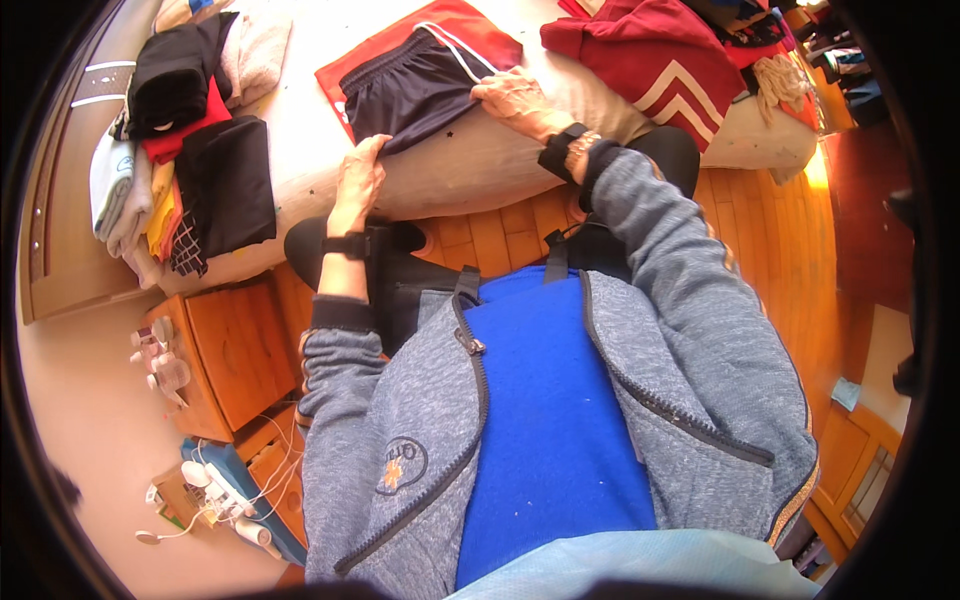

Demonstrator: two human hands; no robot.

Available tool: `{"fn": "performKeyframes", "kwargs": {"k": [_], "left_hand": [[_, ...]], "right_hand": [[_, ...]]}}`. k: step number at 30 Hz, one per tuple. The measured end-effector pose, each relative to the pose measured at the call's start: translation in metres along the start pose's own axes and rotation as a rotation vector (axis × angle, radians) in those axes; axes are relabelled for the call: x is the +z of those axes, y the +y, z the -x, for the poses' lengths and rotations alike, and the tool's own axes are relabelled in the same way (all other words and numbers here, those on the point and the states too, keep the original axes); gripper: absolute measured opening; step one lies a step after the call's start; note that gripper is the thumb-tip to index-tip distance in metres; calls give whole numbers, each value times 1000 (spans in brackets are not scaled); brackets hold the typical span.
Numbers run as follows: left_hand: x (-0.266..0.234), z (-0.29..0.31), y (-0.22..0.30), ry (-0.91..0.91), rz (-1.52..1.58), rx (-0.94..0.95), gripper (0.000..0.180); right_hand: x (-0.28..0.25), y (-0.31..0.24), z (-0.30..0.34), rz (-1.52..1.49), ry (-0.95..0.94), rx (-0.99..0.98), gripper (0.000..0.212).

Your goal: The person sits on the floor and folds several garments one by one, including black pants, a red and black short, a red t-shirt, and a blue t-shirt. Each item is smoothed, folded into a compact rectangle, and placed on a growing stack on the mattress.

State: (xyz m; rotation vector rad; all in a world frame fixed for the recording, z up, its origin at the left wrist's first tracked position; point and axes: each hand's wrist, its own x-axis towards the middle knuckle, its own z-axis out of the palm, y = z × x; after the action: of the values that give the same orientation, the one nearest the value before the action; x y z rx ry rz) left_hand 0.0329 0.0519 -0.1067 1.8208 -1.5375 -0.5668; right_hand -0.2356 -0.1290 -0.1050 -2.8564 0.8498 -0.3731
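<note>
Here, at the left, a pile of folded clothes (185,145) is sitting on the bed (300,130), above a wooden nightstand (240,350). In the middle, black shorts (410,85) are lying on the bed over a red-orange garment (490,35), with the left hand (360,180) clamping its fingers on their lower left corner and the right hand (520,103) pinching its fingers on their right edge. Further right, a dark red garment (640,50) with white chevrons is resting on the bed.
</note>
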Motion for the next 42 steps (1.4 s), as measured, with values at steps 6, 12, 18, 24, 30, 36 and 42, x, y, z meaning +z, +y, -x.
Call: {"fn": "performKeyframes", "kwargs": {"k": [6,12,18,24,30,36,42], "left_hand": [[-60,38,44,-281,315,-23,23],[-69,-26,9,107,456,-149,24],[-15,-72,-48,441,-128,-295,29],[2,-68,-63,423,-176,-270,30],[5,-69,-76,508,-124,-281,27],[0,-73,-73,445,-109,-411,35],[8,-83,-14,472,-408,37,41]], "right_hand": [[-57,-11,39,-346,-1,-37,24],[-58,17,-46,-300,317,-18,26],[24,32,-107,-125,362,252,26],[36,57,-60,-423,278,388,25],[16,62,-51,-587,36,377,46],[32,80,-45,-141,563,333,17],[36,-13,-51,-130,604,63,42]]}}
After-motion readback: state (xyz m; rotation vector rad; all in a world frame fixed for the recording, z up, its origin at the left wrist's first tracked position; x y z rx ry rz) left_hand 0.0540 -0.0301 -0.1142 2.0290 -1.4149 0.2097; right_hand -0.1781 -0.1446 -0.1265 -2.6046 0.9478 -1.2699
